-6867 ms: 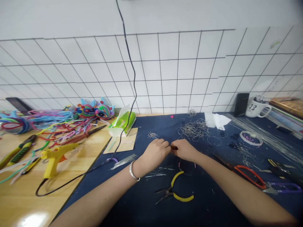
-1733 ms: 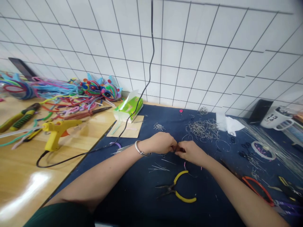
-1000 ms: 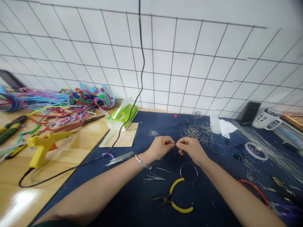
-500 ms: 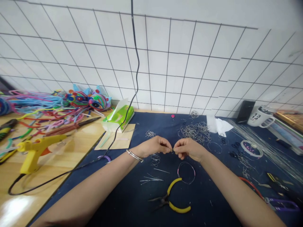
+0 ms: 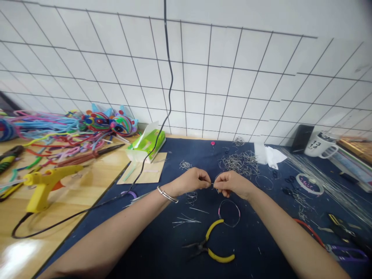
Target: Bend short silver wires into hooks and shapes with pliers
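Note:
My left hand [image 5: 194,180] and my right hand [image 5: 232,183] meet fingertip to fingertip above the dark blue cloth [image 5: 162,240]. Both are closed in a pinch on a short, thin piece of wire [image 5: 212,185], mostly hidden by the fingers. Below them lies a wire ring [image 5: 229,213] with pink sections. Pliers with yellow handles [image 5: 215,229] rest open nearer to me. Several straight wire pieces [image 5: 186,221] lie to their left. A small bundle of looped wire [image 5: 191,198] sits just under my left hand.
A tangled wire pile [image 5: 240,162] lies behind my hands. To the left are a yellow glue gun [image 5: 43,186], its black cord, a green tissue pack [image 5: 148,146] and coloured pipe cleaners [image 5: 52,128]. On the right stand a white mug [image 5: 321,145] and a bead dish [image 5: 309,183].
My fingertips have shifted slightly, and more of the thin wire shows between and below them. The whole view has moved a little; the things on the cloth lie as before.

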Available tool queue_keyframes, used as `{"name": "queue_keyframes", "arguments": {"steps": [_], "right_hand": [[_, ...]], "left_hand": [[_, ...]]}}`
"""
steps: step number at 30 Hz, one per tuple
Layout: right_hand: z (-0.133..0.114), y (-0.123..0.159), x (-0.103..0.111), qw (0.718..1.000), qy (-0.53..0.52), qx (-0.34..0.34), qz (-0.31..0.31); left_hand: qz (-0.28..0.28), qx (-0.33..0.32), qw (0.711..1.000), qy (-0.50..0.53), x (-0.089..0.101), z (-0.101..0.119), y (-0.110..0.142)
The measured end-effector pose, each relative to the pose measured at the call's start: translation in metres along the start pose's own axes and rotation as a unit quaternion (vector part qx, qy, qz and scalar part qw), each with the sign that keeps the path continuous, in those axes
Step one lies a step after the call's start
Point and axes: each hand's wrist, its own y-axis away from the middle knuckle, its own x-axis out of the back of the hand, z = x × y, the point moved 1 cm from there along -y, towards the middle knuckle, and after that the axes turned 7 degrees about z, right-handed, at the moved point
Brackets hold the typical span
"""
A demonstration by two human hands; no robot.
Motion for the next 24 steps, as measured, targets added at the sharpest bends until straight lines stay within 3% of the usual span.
{"name": "queue_keyframes", "arguments": {"steps": [13, 24], "right_hand": [[0.000, 0.001, -0.009, 0.999, -0.025, 0.026, 0.019], [-0.001, -0.001, -0.010, 0.993, -0.090, 0.049, 0.057]], "left_hand": [[-0.055, 0.060, 0.990, 0.116, -0.001, -0.006, 0.001], [0.008, 0.077, 0.970, 0.232, -0.014, -0.009, 0.000]]}}
